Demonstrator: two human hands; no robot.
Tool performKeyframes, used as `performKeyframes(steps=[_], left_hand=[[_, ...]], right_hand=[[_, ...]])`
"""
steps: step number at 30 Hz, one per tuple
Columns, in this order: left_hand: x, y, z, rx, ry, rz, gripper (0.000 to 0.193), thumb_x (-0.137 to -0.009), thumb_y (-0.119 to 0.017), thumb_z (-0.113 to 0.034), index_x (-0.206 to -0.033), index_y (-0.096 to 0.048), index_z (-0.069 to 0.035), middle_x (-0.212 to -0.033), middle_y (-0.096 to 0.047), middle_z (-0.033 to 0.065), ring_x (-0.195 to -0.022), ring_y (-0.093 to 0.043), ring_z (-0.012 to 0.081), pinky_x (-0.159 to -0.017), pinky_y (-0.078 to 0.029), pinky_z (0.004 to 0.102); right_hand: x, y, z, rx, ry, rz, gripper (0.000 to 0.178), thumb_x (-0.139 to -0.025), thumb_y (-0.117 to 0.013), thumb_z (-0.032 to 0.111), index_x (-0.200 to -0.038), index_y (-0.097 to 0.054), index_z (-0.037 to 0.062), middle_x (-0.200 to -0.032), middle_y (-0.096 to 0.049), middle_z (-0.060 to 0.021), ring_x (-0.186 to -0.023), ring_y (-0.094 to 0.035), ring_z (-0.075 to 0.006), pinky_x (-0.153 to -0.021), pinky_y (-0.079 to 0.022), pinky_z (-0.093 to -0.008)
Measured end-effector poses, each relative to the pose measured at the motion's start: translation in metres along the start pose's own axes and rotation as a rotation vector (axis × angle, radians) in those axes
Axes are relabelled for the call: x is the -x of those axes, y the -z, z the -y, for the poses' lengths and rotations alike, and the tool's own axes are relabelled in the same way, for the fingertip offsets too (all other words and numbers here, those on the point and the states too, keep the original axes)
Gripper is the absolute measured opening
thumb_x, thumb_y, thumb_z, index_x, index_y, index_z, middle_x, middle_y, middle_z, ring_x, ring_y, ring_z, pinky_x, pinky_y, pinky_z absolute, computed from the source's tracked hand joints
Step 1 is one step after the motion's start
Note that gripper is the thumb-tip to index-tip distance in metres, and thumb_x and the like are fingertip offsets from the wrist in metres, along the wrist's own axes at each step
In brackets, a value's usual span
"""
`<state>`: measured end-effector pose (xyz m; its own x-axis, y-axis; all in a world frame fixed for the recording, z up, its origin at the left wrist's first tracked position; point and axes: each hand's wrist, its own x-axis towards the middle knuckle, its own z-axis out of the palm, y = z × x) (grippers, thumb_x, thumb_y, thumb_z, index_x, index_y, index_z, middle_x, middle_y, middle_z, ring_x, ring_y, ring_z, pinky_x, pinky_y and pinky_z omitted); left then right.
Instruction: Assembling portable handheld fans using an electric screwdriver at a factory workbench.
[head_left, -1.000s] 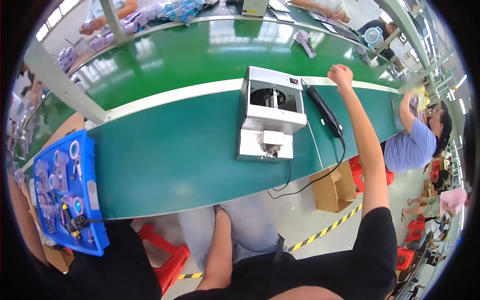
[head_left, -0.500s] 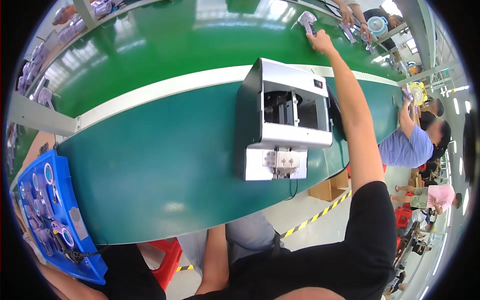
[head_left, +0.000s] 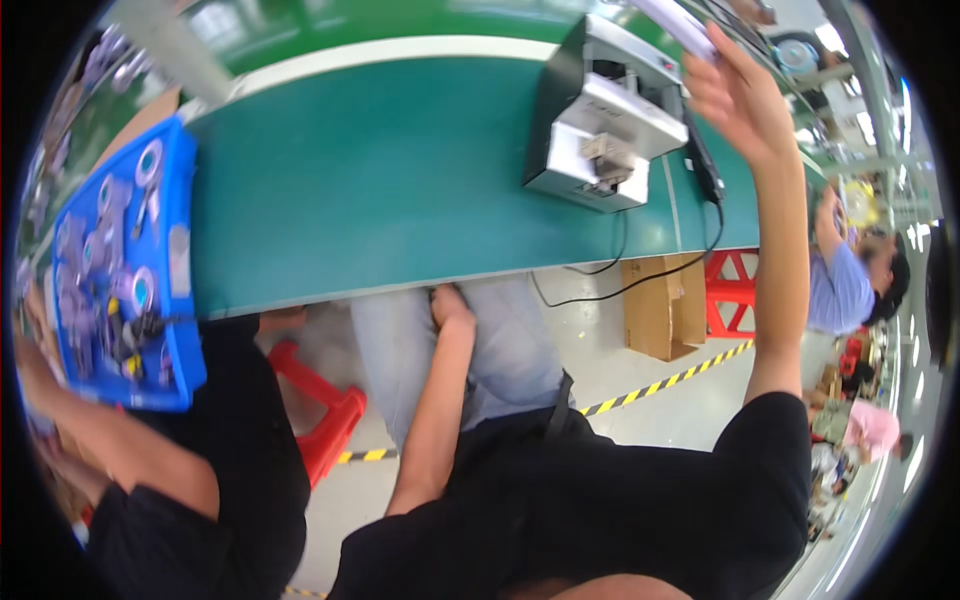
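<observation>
Raised at the upper right, my right hand [head_left: 745, 105] is closed round a lilac handheld fan [head_left: 680, 25]. The fan's far end runs out of the picture at the top, and motion blurs the hand a little. Below and left of that hand stands a silver and black bench machine [head_left: 590, 135] with a metal fixture [head_left: 612, 160] at its front. My left hand [head_left: 448, 305] rests on my jeans below the table edge, its fingers curled with nothing seen in them.
A black corded tool [head_left: 706, 170] lies right of the machine, its cable hanging past the green table's [head_left: 370, 180] edge. At left, a blue bin [head_left: 180, 260] holds several lilac parts beside a co-worker's arm [head_left: 130, 440]. Red stools [head_left: 335, 430] and a cardboard box [head_left: 665, 310] stand below.
My right hand has drawn the fan back from the far green surface toward me. The view has shifted, so the machine sits higher and my left hand now shows on my lap.
</observation>
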<state>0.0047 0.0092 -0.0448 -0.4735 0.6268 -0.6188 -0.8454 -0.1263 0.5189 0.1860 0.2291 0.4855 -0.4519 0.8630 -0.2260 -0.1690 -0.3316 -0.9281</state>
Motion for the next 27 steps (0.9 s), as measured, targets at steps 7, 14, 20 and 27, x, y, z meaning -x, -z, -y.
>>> performKeyframes(steps=[7, 14, 20, 27], left_hand=[[0.190, -0.103, -0.184, -0.686, -0.407, 0.318, 0.018, -0.086, -0.062, 0.002, -0.103, -0.063, 0.001, -0.096, -0.066, 0.0072, -0.083, -0.060, 0.0146, -0.073, -0.048, 0.0290], [0.181, -0.146, -0.273, -1.111, -1.360, 0.602, 0.025, -0.087, -0.059, 0.005, -0.110, -0.065, 0.002, -0.110, -0.066, 0.0194, -0.100, -0.064, 0.0360, -0.089, -0.051, 0.0424], [0.143, -0.168, -0.281, -1.471, -1.340, 0.624, 0.041, -0.092, -0.062, -0.012, -0.132, -0.061, -0.005, -0.139, -0.054, 0.0180, -0.123, -0.054, 0.0366, -0.103, -0.042, 0.0462], [0.139, -0.181, -0.267, -1.758, -1.399, 0.511, 0.064, -0.085, -0.071, -0.044, -0.142, -0.056, -0.020, -0.140, -0.053, 0.0169, -0.125, -0.050, 0.0353, -0.103, -0.035, 0.0493]], right_hand=[[0.041, -0.123, -0.146, 0.032, -0.129, 0.005, 0.031, -0.104, -0.052, 0.039, -0.110, -0.049, 0.0086, -0.075, -0.049, 0.0014, -0.050, -0.038, -0.0043, -0.041, -0.029, -0.0204], [0.001, -0.165, -0.247, 0.947, 0.284, -0.356, 0.046, -0.102, -0.054, 0.038, -0.118, -0.041, -0.0036, -0.080, -0.067, -0.0275, -0.074, -0.067, -0.0460, -0.065, -0.051, -0.0530], [0.022, -0.152, -0.232, 1.002, 0.303, -0.179, 0.047, -0.088, -0.075, 0.029, -0.119, -0.051, 0.0037, -0.075, -0.069, -0.0185, -0.070, -0.069, -0.0411, -0.062, -0.053, -0.0473], [0.081, -0.010, -0.162, 0.489, 0.501, -0.984, 0.069, -0.093, -0.073, 0.021, -0.146, -0.029, 0.0089, -0.077, -0.068, -0.0093, -0.050, -0.054, -0.0092, -0.048, -0.042, -0.0221]])
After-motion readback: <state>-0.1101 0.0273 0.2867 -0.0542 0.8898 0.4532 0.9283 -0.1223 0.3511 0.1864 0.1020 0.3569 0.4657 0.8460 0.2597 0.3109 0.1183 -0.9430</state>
